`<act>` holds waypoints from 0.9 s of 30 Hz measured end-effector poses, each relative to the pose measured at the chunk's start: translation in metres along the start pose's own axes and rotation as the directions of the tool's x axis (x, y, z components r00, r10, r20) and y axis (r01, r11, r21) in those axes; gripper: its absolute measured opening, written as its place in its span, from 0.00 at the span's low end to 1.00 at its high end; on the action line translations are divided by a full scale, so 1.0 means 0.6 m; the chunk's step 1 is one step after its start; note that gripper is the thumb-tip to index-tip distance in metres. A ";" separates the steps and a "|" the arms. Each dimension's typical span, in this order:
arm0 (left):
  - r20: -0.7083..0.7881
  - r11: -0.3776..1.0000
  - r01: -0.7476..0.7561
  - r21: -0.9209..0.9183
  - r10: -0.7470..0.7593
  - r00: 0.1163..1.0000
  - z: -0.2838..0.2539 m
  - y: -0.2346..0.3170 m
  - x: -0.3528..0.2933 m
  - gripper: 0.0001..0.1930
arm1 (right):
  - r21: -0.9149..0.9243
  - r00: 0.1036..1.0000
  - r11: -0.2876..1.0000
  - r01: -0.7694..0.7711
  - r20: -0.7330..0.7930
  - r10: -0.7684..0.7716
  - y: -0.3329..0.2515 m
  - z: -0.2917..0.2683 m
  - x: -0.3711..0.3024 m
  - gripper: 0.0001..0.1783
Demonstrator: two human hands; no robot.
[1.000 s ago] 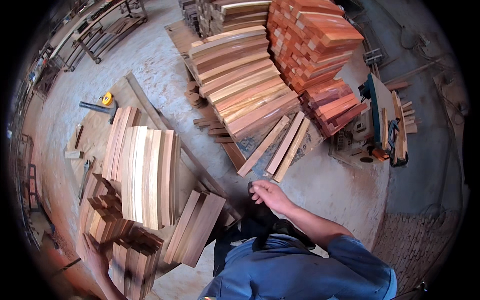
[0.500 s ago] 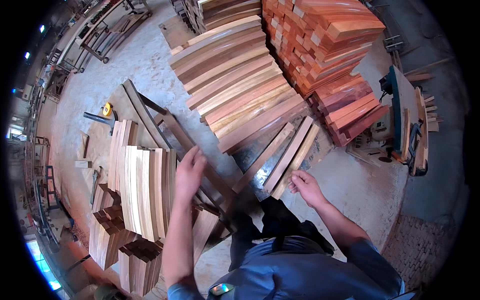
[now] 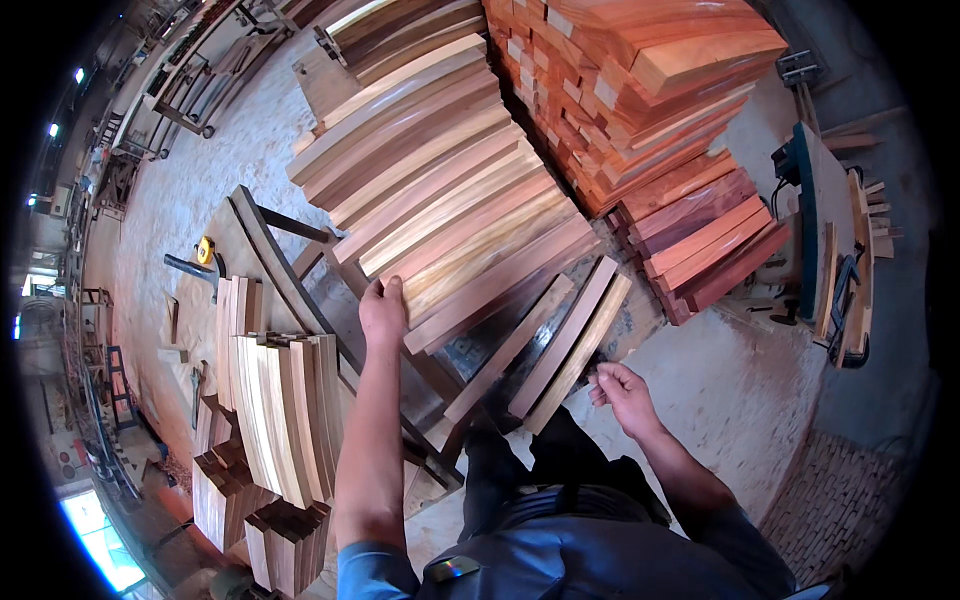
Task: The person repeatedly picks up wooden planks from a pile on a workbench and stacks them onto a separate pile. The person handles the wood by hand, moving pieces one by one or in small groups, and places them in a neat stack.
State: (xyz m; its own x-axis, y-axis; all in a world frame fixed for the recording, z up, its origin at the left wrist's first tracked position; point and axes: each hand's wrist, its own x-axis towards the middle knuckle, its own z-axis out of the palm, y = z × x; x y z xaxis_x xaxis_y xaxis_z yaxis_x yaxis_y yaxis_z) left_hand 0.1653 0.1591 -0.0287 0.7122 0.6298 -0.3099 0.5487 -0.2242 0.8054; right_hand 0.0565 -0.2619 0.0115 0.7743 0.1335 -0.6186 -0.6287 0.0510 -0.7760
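My left hand (image 3: 383,312) reaches to the near left end of a broad stack of curved wooden boards (image 3: 480,215), its fingers closed at the end of a pale board (image 3: 470,262). Exactly how far the fingers wrap the board is hidden. My right hand (image 3: 622,396) hangs with curled fingers just right of a pale wood strip (image 3: 578,352), apart from it, and nothing shows in it. Beside that strip lie a pinkish-brown strip (image 3: 563,337) and a brown strip (image 3: 510,347), all slanting on a dark metal surface (image 3: 468,352).
A tall stack of reddish wood (image 3: 600,110) stands at the back right. On the left, a worktable (image 3: 235,240) bears upright curved pieces (image 3: 285,410), a yellow tape measure (image 3: 205,249) and a hammer (image 3: 188,266). A machine with a flat top (image 3: 825,200) stands far right.
My left hand has moved from above the worktable's edge to the end of the board stack. My right hand has shifted slightly right, away from the pale strip. The view has tilted.
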 end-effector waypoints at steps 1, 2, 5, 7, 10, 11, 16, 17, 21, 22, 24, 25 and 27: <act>0.018 0.998 -0.056 0.006 0.056 0.998 0.000 0.003 -0.010 0.20 | 0.007 1.000 1.000 0.009 0.007 -0.009 -0.013 0.005 0.007 0.14; 0.038 0.994 -0.112 0.011 0.112 0.993 0.001 0.012 -0.024 0.21 | -0.027 1.000 0.999 0.020 0.010 -0.019 -0.034 0.014 0.011 0.14; -0.062 0.960 -0.166 0.224 0.184 0.981 -0.005 0.041 -0.069 0.23 | -0.078 0.994 0.993 0.084 0.074 -0.078 -0.059 0.030 0.046 0.14; -0.028 0.845 -0.343 0.410 0.388 0.921 -0.011 0.072 -0.117 0.24 | -0.072 0.986 0.988 0.134 0.113 -0.125 -0.093 0.054 0.067 0.14; 0.264 0.521 -0.682 0.514 0.660 0.703 -0.019 0.102 -0.186 0.27 | -0.068 0.977 0.987 0.147 0.168 -0.134 -0.111 0.095 0.093 0.15; 0.319 0.488 -0.694 0.530 0.644 0.696 -0.014 0.103 -0.193 0.27 | -0.064 0.973 0.987 0.149 0.188 -0.134 -0.105 0.108 0.110 0.16; 0.417 0.413 -0.732 0.542 0.624 0.661 -0.016 0.111 -0.204 0.25 | 0.101 0.968 0.995 0.013 0.247 -0.038 -0.113 0.167 0.127 0.17; 0.439 0.432 -0.728 0.533 0.594 0.674 -0.020 0.116 -0.225 0.25 | 0.187 0.969 0.982 -0.031 0.245 -0.016 -0.110 0.171 0.126 0.17; 0.432 0.384 -0.752 0.537 0.640 0.635 -0.015 0.089 -0.308 0.25 | 0.429 0.973 0.890 -0.157 0.221 0.065 -0.090 0.168 0.119 0.16; 0.426 0.346 -0.761 0.548 0.668 0.611 -0.011 0.079 -0.327 0.24 | 0.461 0.980 0.871 -0.170 0.173 0.100 -0.074 0.167 0.119 0.16; 0.429 0.337 -0.752 0.566 0.659 0.618 0.001 0.063 -0.366 0.21 | 0.515 0.980 0.834 -0.197 0.119 0.158 -0.061 0.164 0.113 0.14; 0.450 0.388 -0.744 0.544 0.614 0.649 0.004 0.060 -0.382 0.20 | 0.528 0.981 0.828 -0.190 0.130 0.143 -0.058 0.161 0.109 0.14; 0.471 0.517 -0.719 0.465 0.543 0.695 0.003 0.066 -0.408 0.22 | 0.552 0.982 0.815 -0.178 0.152 0.111 -0.051 0.150 0.101 0.14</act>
State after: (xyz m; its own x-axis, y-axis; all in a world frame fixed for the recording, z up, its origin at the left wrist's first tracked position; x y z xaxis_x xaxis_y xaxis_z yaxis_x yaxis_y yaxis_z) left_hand 0.0135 -0.0049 0.0781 0.9993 -0.0345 -0.0163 -0.0250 -0.9144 0.4041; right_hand 0.1162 -0.1660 0.0087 0.6794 0.2869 -0.6753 -0.6897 0.5638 -0.4543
